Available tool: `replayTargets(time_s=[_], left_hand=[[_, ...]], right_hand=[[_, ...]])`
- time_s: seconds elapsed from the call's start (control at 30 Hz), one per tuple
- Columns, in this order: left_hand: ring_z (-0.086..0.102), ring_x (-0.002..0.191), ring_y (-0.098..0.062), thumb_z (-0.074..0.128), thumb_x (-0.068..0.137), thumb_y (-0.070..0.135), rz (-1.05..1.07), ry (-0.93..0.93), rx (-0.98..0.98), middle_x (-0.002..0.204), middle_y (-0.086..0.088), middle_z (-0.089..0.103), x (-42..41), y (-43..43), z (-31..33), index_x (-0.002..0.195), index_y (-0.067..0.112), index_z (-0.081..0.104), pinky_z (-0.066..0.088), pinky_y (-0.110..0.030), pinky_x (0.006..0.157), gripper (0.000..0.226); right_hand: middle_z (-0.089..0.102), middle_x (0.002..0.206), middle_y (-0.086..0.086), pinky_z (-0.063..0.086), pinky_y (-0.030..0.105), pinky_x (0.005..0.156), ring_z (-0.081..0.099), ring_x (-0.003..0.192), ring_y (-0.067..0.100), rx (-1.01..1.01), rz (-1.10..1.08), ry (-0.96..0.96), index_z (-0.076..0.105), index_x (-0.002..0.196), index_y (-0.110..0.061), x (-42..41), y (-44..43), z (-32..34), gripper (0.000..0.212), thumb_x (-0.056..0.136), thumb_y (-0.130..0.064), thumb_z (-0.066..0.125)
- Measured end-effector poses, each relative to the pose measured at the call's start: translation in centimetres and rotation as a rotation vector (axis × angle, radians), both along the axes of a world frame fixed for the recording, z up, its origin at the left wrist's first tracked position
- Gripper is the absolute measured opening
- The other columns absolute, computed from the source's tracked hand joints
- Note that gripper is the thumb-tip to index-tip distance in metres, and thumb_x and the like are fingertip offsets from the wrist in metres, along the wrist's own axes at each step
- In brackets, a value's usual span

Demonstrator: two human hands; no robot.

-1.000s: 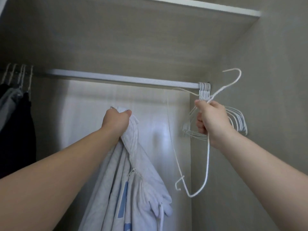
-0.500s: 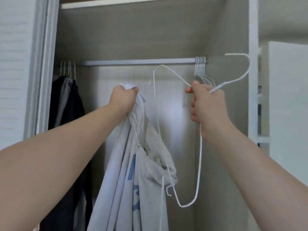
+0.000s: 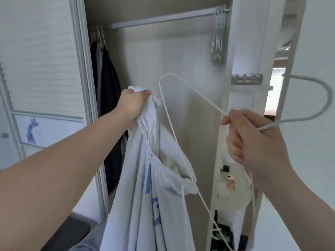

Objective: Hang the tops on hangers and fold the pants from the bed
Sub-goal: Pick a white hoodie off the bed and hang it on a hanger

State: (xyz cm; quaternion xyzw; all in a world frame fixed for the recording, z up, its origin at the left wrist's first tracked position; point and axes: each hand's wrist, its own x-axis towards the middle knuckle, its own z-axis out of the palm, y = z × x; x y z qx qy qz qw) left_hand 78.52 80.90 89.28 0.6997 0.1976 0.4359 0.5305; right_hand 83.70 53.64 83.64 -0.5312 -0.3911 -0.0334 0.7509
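My left hand grips the bunched top edge of a light grey hooded top with blue print, which hangs down in front of the open wardrobe. My right hand is closed around the neck of a white wire hanger. The hanger's hook curves off to the right and its triangle points left, its near corner almost touching the top by my left hand. The hanger is free of the rail.
The wardrobe rail runs across the top, with a bunch of spare white hangers at its right end and dark clothes hanging at the left. A shelf unit with small items stands on the right. A sliding door is on the left.
Both hands have pulled back and down from the rail, carrying the hanger and the top away from the wardrobe. The view has dropped and shifted right.
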Motion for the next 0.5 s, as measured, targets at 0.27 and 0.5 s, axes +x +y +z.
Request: replayTargets(time_s=[0.27,0.5], left_hand=[[0.065,0.056,-0.007,0.063,0.094,0.025,-0.083,0.325,0.024,0.066,0.004,0.067,-7.2,-4.8,-9.9,0.094,0.005,0.071,0.051,-0.02,0.053,0.021],[0.058,0.065,-0.008,0.065,0.092,0.024,-0.13,0.521,0.013,0.072,0.002,0.064,-11.3,-9.2,-19.9,0.085,0.007,0.066,0.046,-0.02,0.057,0.019]], right_hand=[[0.031,0.045,-0.005,0.024,0.012,0.045,0.021,0.037,0.011,-0.266,0.097,0.137,0.06,0.068,-0.014,-6.0,-7.5,-12.3,0.036,0.086,-0.045,0.057],[0.034,0.043,-0.007,0.022,0.013,0.042,0.023,0.037,0.011,-0.483,0.109,0.204,0.06,0.069,-0.017,-9.8,-10.4,-20.7,0.033,0.099,-0.026,0.049]])
